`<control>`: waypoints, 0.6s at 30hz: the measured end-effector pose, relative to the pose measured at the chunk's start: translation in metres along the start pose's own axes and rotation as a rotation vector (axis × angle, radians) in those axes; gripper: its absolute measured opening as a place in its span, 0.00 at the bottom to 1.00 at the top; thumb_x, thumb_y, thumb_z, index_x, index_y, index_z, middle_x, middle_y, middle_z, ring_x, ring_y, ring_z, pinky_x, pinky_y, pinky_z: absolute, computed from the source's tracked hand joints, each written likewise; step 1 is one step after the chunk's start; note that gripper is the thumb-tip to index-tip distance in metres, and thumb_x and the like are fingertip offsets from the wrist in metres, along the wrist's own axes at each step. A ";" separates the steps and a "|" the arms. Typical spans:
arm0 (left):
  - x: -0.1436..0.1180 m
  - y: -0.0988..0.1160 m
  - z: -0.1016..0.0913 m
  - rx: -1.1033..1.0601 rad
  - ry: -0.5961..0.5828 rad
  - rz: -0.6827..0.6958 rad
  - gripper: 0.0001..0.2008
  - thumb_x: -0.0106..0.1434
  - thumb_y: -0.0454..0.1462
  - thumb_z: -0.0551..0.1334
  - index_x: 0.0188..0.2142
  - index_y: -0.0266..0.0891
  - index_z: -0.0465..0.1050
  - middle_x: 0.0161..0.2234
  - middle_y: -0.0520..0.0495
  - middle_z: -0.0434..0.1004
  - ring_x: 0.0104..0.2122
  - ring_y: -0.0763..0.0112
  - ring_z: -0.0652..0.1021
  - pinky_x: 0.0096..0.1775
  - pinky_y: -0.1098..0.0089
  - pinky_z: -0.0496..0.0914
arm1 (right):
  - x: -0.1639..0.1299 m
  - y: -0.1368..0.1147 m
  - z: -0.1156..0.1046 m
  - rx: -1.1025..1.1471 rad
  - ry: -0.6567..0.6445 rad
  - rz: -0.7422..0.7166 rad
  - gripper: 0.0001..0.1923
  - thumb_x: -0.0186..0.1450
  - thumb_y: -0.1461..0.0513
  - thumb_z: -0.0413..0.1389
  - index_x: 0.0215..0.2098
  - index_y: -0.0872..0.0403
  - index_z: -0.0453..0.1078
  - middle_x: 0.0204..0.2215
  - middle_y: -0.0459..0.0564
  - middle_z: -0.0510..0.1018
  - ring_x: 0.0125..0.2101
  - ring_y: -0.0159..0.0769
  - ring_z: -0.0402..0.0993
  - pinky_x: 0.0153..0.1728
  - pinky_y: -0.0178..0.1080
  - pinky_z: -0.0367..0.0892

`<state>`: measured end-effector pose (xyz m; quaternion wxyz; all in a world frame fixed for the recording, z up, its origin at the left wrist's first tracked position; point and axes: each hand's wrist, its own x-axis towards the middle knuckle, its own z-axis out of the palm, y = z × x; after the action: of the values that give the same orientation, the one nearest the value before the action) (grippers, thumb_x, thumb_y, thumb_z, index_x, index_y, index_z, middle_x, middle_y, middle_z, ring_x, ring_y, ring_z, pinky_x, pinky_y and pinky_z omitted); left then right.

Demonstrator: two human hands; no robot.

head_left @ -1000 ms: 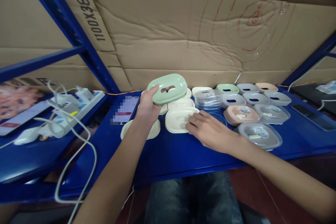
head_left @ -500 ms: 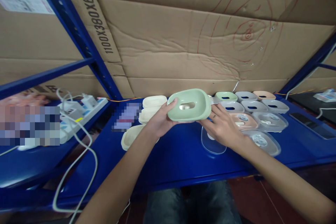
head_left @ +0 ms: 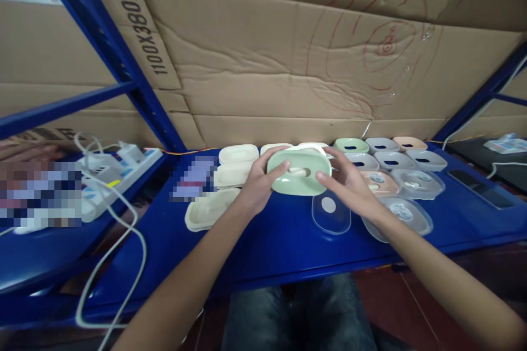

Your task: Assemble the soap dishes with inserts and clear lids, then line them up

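Note:
A light green oval plastic dish is held above the blue table, tilted so its hollow faces me. In its central slot sits a small cream piece. My left hand grips the dish's left end, thumb over the inside. At the right end my right hand is closed round the edge, its thumb tip on the inner face. A white rim shows behind the dish; what it belongs to is mostly hidden. Below my right hand lies a clear oval lid with a white round sticker.
Cream oval trays stand on the blue table at left. At right are rows of green, grey and peach slotted dishes and stickered clear ones. A phone lies far right; a power strip and white cable are left.
My right hand has shifted from beside the dish's right end to gripping it, thumb on the inner face. A white rim now shows behind the dish, and the cream piece sits differently in the slot.

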<state>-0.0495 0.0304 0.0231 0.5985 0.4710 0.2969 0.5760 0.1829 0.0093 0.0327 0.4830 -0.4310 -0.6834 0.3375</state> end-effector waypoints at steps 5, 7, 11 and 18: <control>-0.003 -0.003 0.004 0.175 -0.008 0.101 0.22 0.64 0.48 0.77 0.54 0.45 0.82 0.59 0.43 0.82 0.52 0.59 0.81 0.46 0.67 0.75 | 0.004 -0.002 0.007 0.001 0.059 0.073 0.27 0.66 0.41 0.69 0.49 0.51 0.73 0.36 0.51 0.84 0.29 0.40 0.82 0.25 0.42 0.80; -0.003 -0.005 0.004 0.209 0.006 0.087 0.22 0.63 0.49 0.77 0.53 0.45 0.82 0.55 0.44 0.83 0.48 0.61 0.82 0.43 0.68 0.75 | 0.004 -0.005 0.004 0.014 0.041 0.133 0.26 0.65 0.40 0.70 0.39 0.51 0.72 0.27 0.47 0.80 0.20 0.35 0.77 0.18 0.38 0.73; -0.003 -0.010 0.004 0.155 0.039 -0.010 0.21 0.58 0.49 0.80 0.42 0.40 0.80 0.36 0.50 0.80 0.34 0.68 0.78 0.35 0.70 0.71 | 0.004 -0.008 -0.004 0.006 0.009 0.173 0.27 0.62 0.41 0.73 0.36 0.51 0.68 0.22 0.44 0.78 0.17 0.35 0.76 0.15 0.35 0.68; -0.006 -0.004 0.009 -0.074 -0.079 -0.156 0.19 0.59 0.45 0.80 0.44 0.38 0.83 0.40 0.44 0.86 0.41 0.59 0.84 0.43 0.64 0.77 | 0.004 -0.003 -0.005 0.085 -0.106 0.174 0.26 0.66 0.42 0.70 0.48 0.52 0.75 0.28 0.47 0.83 0.18 0.37 0.78 0.16 0.39 0.74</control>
<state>-0.0407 0.0228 0.0215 0.6698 0.4463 0.2875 0.5192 0.1864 0.0119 0.0384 0.4329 -0.4495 -0.6531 0.4290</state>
